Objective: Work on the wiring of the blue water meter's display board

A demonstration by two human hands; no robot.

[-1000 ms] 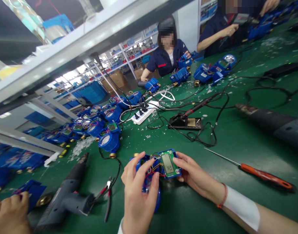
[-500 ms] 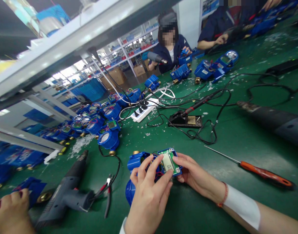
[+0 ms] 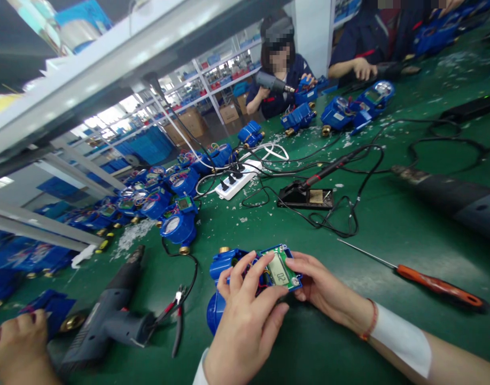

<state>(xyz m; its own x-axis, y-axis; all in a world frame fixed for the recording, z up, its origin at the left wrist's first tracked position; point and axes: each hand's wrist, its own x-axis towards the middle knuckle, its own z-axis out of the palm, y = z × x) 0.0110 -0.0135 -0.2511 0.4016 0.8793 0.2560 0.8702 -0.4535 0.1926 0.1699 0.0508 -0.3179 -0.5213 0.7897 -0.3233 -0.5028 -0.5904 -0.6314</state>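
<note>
A green circuit board with a grey LCD display [image 3: 279, 270] sits in a small blue case above the table. My right hand [image 3: 325, 286] grips the case's right edge, thumb on top and fingers beneath. My left hand [image 3: 247, 310] holds the board's left side, its fingertips on the upper left corner and the thumb by the lower edge. Coloured wires run from the board towards a blue water meter body [image 3: 216, 313], partly hidden behind my left hand. A brass fitting [image 3: 224, 249] shows at its top.
A heat gun [image 3: 112, 315] and pliers [image 3: 178, 321] lie left; an orange screwdriver [image 3: 441, 286] and another heat gun [image 3: 449, 198] lie right. Behind are a soldering iron stand [image 3: 287, 198], a power strip [image 3: 239, 182] and several blue meters [image 3: 178, 227]. Another person's hand [image 3: 20, 345] is lower left.
My left thumb has slid off the display's lower corner, so its digits show more. Across the table, a person's heat gun has moved right, close to a blue meter.
</note>
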